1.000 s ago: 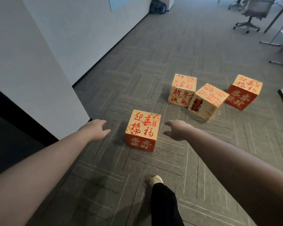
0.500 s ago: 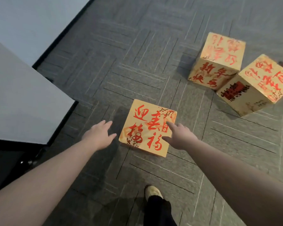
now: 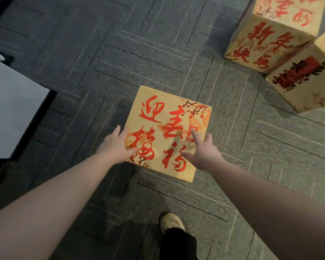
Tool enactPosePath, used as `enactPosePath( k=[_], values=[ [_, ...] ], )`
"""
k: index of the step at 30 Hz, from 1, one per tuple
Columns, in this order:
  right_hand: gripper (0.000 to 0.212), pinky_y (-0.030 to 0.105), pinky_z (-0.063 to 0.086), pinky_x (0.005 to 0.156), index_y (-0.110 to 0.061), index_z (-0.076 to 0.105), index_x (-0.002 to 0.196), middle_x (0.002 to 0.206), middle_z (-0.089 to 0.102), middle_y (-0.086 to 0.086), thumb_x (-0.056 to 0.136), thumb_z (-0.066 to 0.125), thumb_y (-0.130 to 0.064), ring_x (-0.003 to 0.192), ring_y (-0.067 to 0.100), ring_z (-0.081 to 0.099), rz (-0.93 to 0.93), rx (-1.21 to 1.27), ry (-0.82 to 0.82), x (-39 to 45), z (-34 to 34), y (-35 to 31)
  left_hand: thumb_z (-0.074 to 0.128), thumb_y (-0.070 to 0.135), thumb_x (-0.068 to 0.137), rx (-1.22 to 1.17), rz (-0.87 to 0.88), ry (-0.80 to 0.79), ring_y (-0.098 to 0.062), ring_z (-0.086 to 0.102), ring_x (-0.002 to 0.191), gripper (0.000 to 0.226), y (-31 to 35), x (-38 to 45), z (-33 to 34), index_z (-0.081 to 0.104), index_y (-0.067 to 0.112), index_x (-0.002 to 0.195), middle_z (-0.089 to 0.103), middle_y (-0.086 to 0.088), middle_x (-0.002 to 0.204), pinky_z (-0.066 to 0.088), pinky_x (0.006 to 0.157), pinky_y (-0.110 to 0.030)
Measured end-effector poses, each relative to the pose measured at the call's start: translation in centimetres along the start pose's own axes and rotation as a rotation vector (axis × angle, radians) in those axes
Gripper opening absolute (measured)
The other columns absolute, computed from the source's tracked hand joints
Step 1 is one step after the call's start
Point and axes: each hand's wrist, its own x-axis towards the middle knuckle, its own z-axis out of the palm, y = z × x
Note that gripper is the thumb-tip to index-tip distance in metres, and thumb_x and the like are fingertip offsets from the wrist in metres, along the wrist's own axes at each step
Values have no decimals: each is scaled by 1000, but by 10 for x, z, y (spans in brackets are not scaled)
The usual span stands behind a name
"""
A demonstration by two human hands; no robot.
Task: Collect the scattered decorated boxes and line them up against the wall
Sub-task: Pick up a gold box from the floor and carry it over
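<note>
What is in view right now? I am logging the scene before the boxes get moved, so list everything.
nearest decorated box: one, tan with red calligraphy, on the carpet under both hands
calligraphy box: one, tan and red, upper right, partly cut off
box with dark print: one, tan, red and black, right edge, touching the calligraphy box
carpet: grey patterned tiles, whole floor
wall: white panel with black base, left side
shoe: one, beige, bottom centre, below a black trouser leg
left hand: open, at the nearest box's left edge
right hand: open, over its right part
</note>
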Motion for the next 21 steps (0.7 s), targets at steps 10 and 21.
enactPosePath(
  k=[10,21],
  values=[
    [104,47,50,97,-50,-10,148,158,-22,10,80,69,-51,139,42,31,45,222,0,30,28,9,71,54,74,-174,-34,22,-33,7,146,115,-7,33,37,-13,35,149,-19,-3,157,22,112,-53],
    [99,44,52,92,-41,5,152,138,25,14,81,74,-37,119,35,50,66,319,21,28,29,-6,76,54,69,-300,6,35,-28,34,135,115,-19,28,42,-2,34,151,16,-2,155,44,100,-51]
  ],
)
